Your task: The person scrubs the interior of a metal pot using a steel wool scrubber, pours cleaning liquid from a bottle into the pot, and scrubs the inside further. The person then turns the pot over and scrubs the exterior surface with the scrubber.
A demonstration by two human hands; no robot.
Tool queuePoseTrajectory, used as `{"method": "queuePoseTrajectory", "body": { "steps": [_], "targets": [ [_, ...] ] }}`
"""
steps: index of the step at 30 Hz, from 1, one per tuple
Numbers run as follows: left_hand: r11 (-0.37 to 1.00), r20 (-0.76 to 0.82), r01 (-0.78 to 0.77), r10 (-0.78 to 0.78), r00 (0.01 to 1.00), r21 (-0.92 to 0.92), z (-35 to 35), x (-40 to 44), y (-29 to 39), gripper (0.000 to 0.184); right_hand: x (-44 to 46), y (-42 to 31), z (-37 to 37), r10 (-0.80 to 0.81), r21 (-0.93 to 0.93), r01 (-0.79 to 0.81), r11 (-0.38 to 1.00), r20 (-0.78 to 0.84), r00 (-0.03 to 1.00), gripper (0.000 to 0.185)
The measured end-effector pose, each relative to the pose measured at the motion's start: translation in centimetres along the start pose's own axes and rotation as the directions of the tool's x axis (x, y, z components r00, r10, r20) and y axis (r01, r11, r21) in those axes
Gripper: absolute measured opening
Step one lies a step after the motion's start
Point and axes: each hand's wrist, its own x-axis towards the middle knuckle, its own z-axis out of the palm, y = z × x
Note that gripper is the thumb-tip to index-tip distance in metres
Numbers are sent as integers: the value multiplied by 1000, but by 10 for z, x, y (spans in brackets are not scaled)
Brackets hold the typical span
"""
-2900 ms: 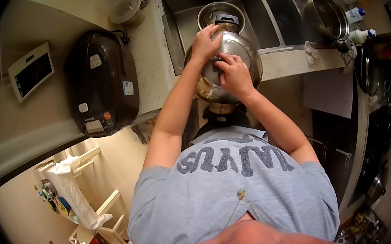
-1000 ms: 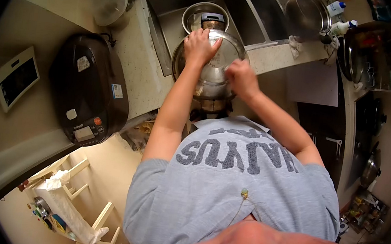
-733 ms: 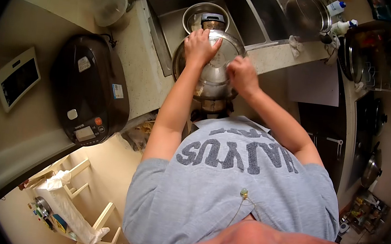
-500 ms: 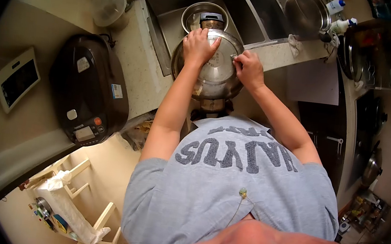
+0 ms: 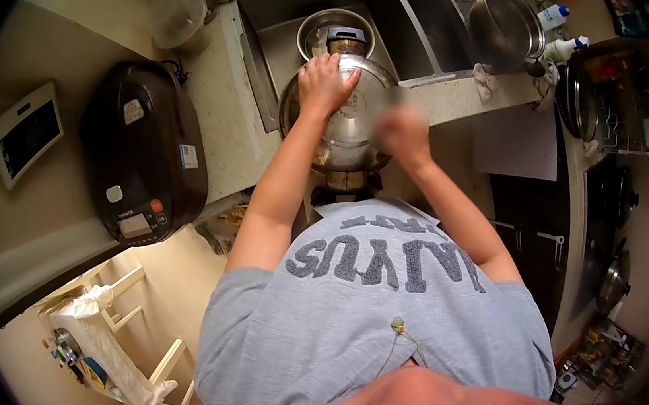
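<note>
A large steel pot [image 5: 341,128] is tipped over at the sink's front edge, its stamped round base turned up towards me. One dark-ended handle [image 5: 347,37] points into the sink, and the opposite handle [image 5: 344,182] is near my shirt. My left hand [image 5: 324,86] grips the pot, fingers over the far part of its base and thumb apart. By the base's right edge is my right hand [image 5: 404,136], smeared by motion. Its fingers look closed around something small that I cannot make out. Behind the pot, a steel bowl [image 5: 313,21] sits in the sink [image 5: 267,36].
A dark rice cooker [image 5: 145,158] stands on the left counter, with a clear plastic container [image 5: 176,14] behind it. Right of the sink are another steel pot [image 5: 505,23], bottles [image 5: 554,17] and a cloth [image 5: 484,83]. A dish rack [image 5: 614,123] holds lids farther right.
My right hand has shifted slightly down along the pot's right side and is now blurred. My left hand keeps its place on the pot. The whole view has shifted a little.
</note>
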Motion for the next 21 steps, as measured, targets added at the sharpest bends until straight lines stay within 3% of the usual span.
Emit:
{"method": "queuePoseTrajectory", "body": {
  "steps": [1, 3, 6, 9, 11, 13, 15, 17, 19, 21],
  "targets": [
    [1000, 12, 1, -1, 1000, 4, -1, -3, 1, 53, 6, 9, 2, 80, -19, -81, 997, -44, 996, 9],
    [1000, 71, 17, -16, 997, -1, -8, 1, 3, 54, 1, 6, 4, 77, -40, -79, 996, -47, 996, 8],
    [1000, 34, 12, -12, 999, -1, -5, 1, 3, 54, -7, -6, 1, -17, -12, 18, 1000, 63, 998, 7],
    [1000, 42, 1, -1, 999, -7, -6, 1, 3, 54, 2, 11, 4, 84, 15, -83, 996, -52, 995, 8],
    [1000, -3, -29, 29, 1000, 6, -5, -1, 1, 53, -1, 7, 6, 48, -76, -52, 996, -54, 997, 8],
    [1000, 20, 5, -4, 1000, -7, -6, 0, 3, 52, -12, -10, 3, 11, -67, -5, 998, 90, 996, 8],
    [1000, 2, -3, 3, 1000, 1, 0, 1, 1, 51, -10, -10, 2, -32, -25, 34, 999, 59, 998, 8],
    [1000, -20, -18, 18, 1000, 11, -3, 0, 3, 52, 8, 12, 1, 119, 15, -118, 993, -25, 993, 9],
    [1000, 24, -20, 20, 1000, 21, -7, -3, 3, 53, 13, 11, 1, 81, -40, -85, 996, -102, 992, 9],
    [1000, 10, 3, -3, 1000, -6, -6, 0, 3, 54, 9, 0, -2, 65, -201, -48, 978, 78, 995, 6]
  ]
}}
